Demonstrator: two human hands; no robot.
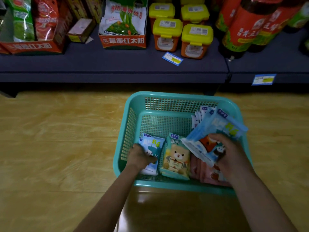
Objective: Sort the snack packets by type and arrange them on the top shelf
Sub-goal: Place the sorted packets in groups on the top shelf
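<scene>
A teal mesh basket (pixel 133 104) stands on the wooden floor and holds snack packets. My right hand (pixel 229 153) grips a stack of several blue packets (pixel 212 131), lifted over the basket's right side. My left hand (pixel 142 156) is closed on a single blue packet (pixel 153 144) at the basket's left. Between the hands lies a teal packet with a bear picture (pixel 176 156). Pink packets (pixel 210 173) lie under my right hand. More white and blue packets (pixel 199 116) lean at the back right.
A dark low shelf (pixel 100 67) runs across the top, with red display boxes (pixel 122 41), yellow-lidded tubs (pixel 195 41), large dark bottles (pixel 242 30) and loose blue price tags (pixel 172 58). Wooden floor (pixel 58 139) spreads left of the basket.
</scene>
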